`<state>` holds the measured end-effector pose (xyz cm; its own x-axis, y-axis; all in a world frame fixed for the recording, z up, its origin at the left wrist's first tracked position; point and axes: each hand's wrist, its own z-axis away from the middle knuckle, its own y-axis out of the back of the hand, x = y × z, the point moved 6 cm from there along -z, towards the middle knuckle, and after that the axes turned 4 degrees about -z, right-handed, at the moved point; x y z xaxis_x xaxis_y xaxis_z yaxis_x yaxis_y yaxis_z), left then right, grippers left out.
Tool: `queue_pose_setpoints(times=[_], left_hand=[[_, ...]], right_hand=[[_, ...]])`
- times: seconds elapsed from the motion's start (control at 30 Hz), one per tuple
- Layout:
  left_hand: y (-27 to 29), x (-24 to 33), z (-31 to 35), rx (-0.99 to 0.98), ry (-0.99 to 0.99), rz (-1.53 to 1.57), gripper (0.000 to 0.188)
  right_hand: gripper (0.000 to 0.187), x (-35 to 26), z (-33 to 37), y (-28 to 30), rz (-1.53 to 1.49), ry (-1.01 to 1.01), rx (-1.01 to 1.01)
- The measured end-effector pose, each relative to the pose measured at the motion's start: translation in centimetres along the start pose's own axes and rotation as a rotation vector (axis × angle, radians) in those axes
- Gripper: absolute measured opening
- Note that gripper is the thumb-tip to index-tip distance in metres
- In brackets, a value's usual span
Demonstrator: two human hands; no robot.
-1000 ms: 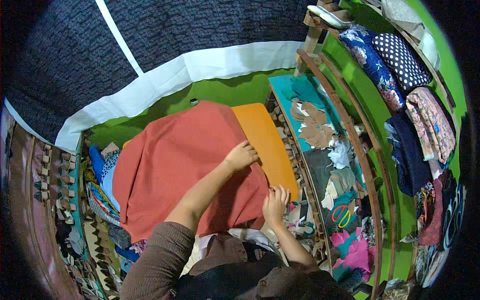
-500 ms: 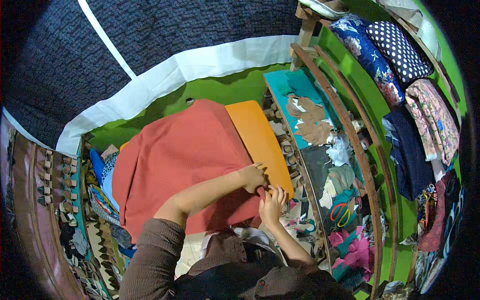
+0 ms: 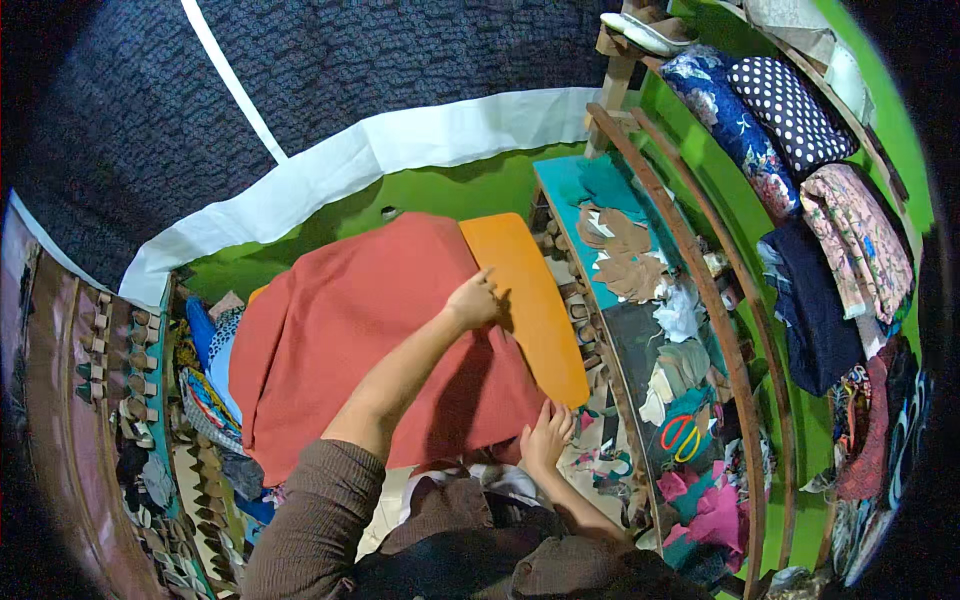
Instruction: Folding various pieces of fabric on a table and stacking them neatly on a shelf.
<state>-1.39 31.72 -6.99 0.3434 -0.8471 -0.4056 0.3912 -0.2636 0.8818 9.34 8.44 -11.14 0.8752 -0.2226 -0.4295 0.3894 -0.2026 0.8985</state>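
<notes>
A red cloth (image 3: pixel 350 330) lies spread over an orange board (image 3: pixel 540 310), whose right-hand strip shows bare. My left hand (image 3: pixel 473 300) is over the cloth's right edge, beside the bare strip, with a finger stretched out and the others partly bent. I see nothing in its grasp. At the near right corner of the cloth, my right hand (image 3: pixel 545 435) rests with its fingers extended and apart, by the board's near end. Soft folds run across the left part of the cloth.
To the right, a low table (image 3: pixel 572 245) carries brown, pink and green fabric scraps, plus scissors (image 3: pixel 681 438) with red and yellow handles. Wooden rails (image 3: pixel 690 240) curve beside it. Folded fabrics (image 3: pixel 790 110) fill a shelf at far right. Shoe lasts (image 3: pixel 95 340) stand at left.
My left hand has moved away from my right hand, up along the cloth's edge. The cloth's near right corner now lies further right and flatter, and my right hand has lowered slightly.
</notes>
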Motion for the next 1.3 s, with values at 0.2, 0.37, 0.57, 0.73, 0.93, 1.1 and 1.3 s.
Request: queue_pose_setpoints(times=[0.2,0.37,0.57,0.73,0.93,1.1,1.3], left_hand=[[-0.4,-2.3,3.6,0.083,0.083,-0.075,0.023],[4.2,-3.6,10.2,0.371,0.202,0.152,0.006],[12.2,-2.1,19.7,0.665,0.29,-0.042,0.007],[16.4,0.3,29.5,0.786,0.394,-0.2,0.005],[17.9,3.4,42.0,0.804,0.716,-0.259,0.009],[19.1,6.5,51.2,0.799,0.862,-0.247,0.007],[23.4,11.1,58.3,0.9,1.003,-0.26,0.006]], right_hand=[[0.05,1.3,0.7,-1.1,0.053,-0.007,0.025],[0.03,2.7,-0.3,2.0,-0.115,-0.194,0.072],[0.034,1.6,1.2,1.3,-0.008,-0.108,0.29],[0.035,3.0,5.1,-0.5,-0.096,-0.261,0.199],[0.022,-0.3,9.3,5.0,-0.182,0.047,0.259],[0.017,-3.3,8.8,10.5,-0.514,0.295,0.052],[0.016,-7.5,8.0,17.7,-0.476,0.568,0.339]])
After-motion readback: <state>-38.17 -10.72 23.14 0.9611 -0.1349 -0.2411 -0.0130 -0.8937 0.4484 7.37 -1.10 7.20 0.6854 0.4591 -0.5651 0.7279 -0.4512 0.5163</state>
